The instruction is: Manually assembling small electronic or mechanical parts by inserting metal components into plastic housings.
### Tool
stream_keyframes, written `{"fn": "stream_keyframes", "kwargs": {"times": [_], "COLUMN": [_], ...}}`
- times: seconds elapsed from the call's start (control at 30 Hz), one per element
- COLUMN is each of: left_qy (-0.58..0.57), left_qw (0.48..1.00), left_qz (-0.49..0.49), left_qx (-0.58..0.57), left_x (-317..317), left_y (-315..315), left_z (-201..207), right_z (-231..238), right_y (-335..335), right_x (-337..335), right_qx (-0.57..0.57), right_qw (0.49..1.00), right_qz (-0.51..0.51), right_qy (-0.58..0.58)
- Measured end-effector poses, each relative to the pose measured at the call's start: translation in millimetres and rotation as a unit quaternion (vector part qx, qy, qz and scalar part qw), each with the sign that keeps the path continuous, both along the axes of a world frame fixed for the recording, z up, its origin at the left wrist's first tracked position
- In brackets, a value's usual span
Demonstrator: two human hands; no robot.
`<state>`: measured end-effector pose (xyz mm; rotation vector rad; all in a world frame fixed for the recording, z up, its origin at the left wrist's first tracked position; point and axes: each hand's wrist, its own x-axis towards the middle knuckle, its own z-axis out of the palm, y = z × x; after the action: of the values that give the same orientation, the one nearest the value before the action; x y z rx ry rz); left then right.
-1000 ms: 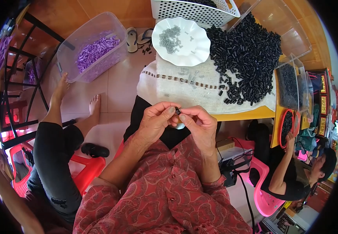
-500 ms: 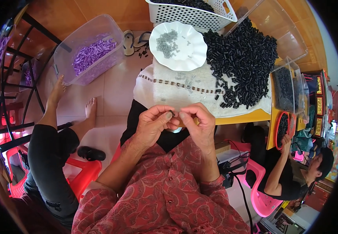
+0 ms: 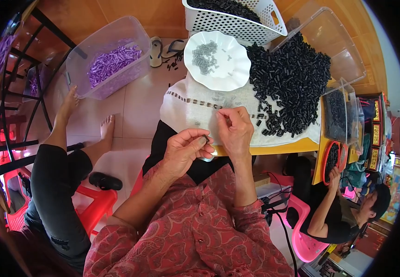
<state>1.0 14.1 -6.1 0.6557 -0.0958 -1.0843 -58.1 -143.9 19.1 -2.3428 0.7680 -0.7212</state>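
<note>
My left hand point(image 3: 186, 150) pinches a small black plastic piece point(image 3: 207, 138) between thumb and fingertips, just off the near edge of the table. Over the cloth, my right hand point(image 3: 236, 131) has its fingers curled together; whatever it may hold is too small to make out. Close to those fingertips, a few small transparent pieces point(image 3: 226, 99) lie on the white cloth point(image 3: 177, 108). Behind them stands a white scalloped plate point(image 3: 230, 51) with more transparent pieces point(image 3: 205, 57) on its left side. A large heap of short black pieces point(image 3: 290, 83) spreads to the right of the plate.
A white perforated basket point(image 3: 227, 30) of black pieces stands at the back. Transparent boxes point(image 3: 341, 111) line the right. On the left floor is a transparent tub point(image 3: 137, 69) of purple pieces, beside another person's legs. A co-worker point(image 3: 338, 207) sits right, at a red tray point(image 3: 333, 161).
My right hand has moved away from the left, forward over the cloth toward the transparent pieces. My left hand keeps its black piece near the same place. The view has shifted slightly.
</note>
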Motion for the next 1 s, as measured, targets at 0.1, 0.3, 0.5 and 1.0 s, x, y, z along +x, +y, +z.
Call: {"fn": "stream_keyframes", "kwargs": {"times": [0.1,0.3,0.5,1.0], "left_qy": [0.004,0.006,0.002,0.065], "left_qw": [1.0,1.0,1.0,0.997], "left_qz": [0.0,0.003,0.01,0.028], "left_qx": [-0.004,-0.006,-0.009,-0.034], "left_x": [0,0,-2,3], "left_y": [0,-1,-1,2], "left_z": [0,0,-2,-10], "right_z": [-3,-7,-10,39], "right_y": [1,0,-1,41], "right_x": [5,11,11,-39], "right_qx": [-0.018,-0.043,-0.048,0.184], "right_qw": [1.0,0.998,0.998,0.976], "right_qz": [0.004,-0.01,-0.004,0.112], "right_qy": [0.018,0.042,0.031,-0.032]}}
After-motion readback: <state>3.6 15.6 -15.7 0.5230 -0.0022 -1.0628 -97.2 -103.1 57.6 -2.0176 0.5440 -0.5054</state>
